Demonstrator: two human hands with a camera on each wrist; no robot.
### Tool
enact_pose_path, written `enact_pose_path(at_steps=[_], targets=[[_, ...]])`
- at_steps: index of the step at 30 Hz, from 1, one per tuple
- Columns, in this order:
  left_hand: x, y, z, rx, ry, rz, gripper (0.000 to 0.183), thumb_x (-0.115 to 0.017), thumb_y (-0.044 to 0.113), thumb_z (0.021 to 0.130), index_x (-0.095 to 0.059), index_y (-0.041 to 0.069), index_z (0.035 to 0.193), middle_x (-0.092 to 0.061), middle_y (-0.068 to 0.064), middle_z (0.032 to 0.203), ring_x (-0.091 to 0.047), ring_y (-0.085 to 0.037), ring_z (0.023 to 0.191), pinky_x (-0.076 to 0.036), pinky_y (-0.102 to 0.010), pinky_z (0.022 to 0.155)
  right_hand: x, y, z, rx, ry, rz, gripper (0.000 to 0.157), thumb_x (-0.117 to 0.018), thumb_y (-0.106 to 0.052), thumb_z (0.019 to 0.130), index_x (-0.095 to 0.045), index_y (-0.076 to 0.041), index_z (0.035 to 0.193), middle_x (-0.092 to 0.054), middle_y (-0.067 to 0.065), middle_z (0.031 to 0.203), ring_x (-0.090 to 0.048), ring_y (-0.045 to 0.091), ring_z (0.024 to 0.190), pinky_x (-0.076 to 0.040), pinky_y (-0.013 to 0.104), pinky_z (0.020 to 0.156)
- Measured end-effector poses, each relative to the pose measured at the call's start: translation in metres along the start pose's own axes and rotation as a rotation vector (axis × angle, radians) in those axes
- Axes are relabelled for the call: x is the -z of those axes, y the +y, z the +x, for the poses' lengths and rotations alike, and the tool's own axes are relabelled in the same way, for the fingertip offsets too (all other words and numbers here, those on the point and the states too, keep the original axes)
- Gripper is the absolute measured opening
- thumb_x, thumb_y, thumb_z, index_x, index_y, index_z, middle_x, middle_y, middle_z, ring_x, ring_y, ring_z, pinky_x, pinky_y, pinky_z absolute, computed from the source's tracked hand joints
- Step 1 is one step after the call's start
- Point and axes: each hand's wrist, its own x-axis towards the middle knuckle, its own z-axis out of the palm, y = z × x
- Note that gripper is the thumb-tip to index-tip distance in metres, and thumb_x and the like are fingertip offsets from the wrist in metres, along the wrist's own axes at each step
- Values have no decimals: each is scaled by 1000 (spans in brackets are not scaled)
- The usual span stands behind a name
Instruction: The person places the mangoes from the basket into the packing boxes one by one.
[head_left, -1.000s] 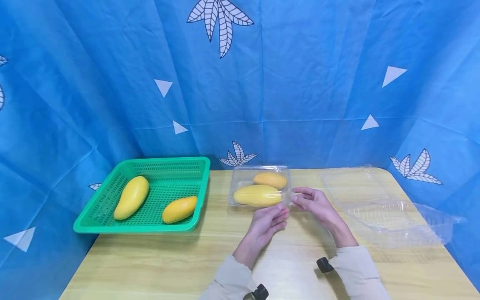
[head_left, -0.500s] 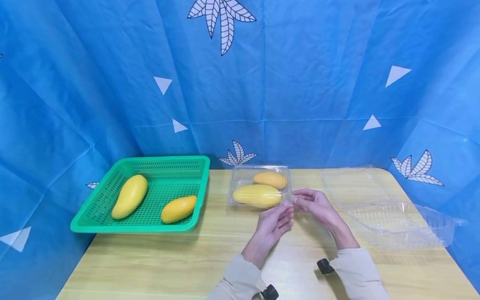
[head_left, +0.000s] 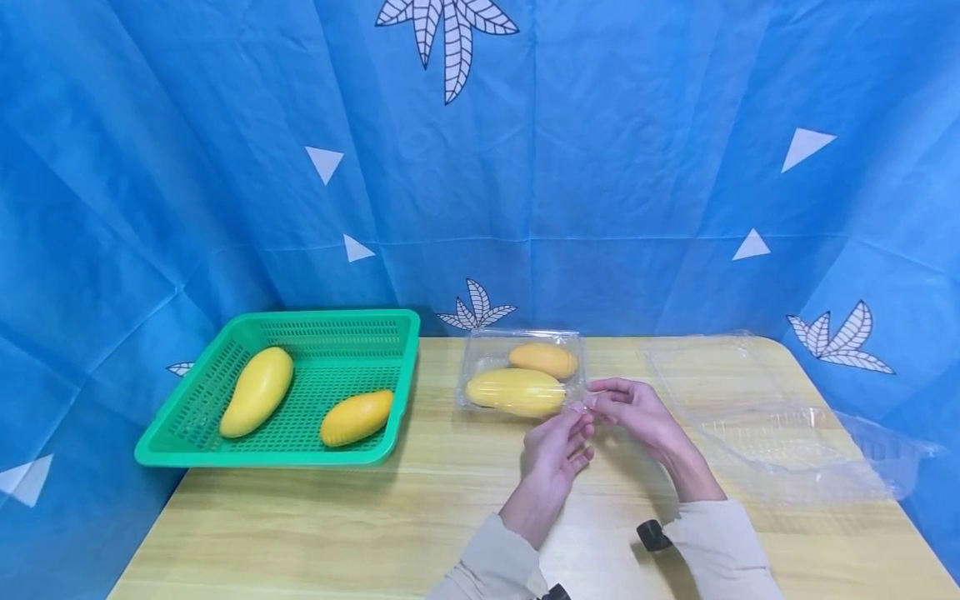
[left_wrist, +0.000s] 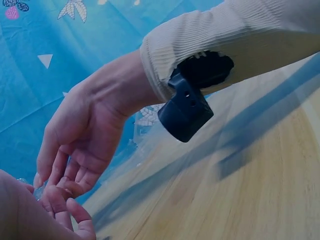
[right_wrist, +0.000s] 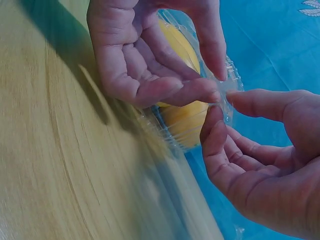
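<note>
A clear plastic clamshell box (head_left: 471,367) with its lid down stands at the table's back middle. Through it show a big yellow mango (head_left: 516,392) in front and a smaller orange mango (head_left: 543,360) behind. My left hand (head_left: 553,454) is at the box's front right corner, thumb and forefinger pinching the rim. My right hand (head_left: 633,412) pinches the rim just beside it, from the right. Seen from the right wrist, the fingertips of the left hand (right_wrist: 145,65) and right hand (right_wrist: 265,165) nearly meet on the clear edge.
On the left, a green basket (head_left: 273,458) holds a yellow mango (head_left: 257,392) and an orange mango (head_left: 357,418). Another clear clamshell box (head_left: 813,467) lies open at the right. A blue curtain (head_left: 600,167) hangs behind the wooden table (head_left: 322,533).
My left hand has slid right along the box's front edge to the corner, closer to the right hand. The right hand stays at the corner; the head view has shifted slightly.
</note>
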Motion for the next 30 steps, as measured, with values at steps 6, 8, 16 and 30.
enact_pose_path(at_steps=[6,8,16,30], targets=[[1,1,-3,-11,20,2,26,-82,24,86,-76,6,104,-77,-10,99,-69,-16,83,-55,-30,68,-3,1,1,18,-10,0,49,-66,-11,99,-50,15,138,-68,20,115,-68,19,95,-58,34,87],[2,1,-3,-13,18,11,26,-83,24,86,-76,6,104,-77,-10,99,-69,-16,83,-55,-29,68,-3,2,1,16,-3,-1,49,-66,-10,99,-50,15,138,-69,19,113,-68,19,94,-58,34,86],[3,2,1,-44,25,60,26,-85,22,82,-77,6,101,-77,-10,97,-70,-18,84,-56,-29,68,-4,2,3,21,15,-13,49,-69,-8,95,-52,13,136,-68,20,112,-67,20,94,-58,33,85],[3,0,8,-52,54,98,25,-87,25,79,-78,8,94,-76,-8,92,-64,-15,77,-47,-24,60,-9,1,3,17,42,31,50,-69,-4,92,-52,15,134,-69,13,104,-66,15,89,-58,31,79]])
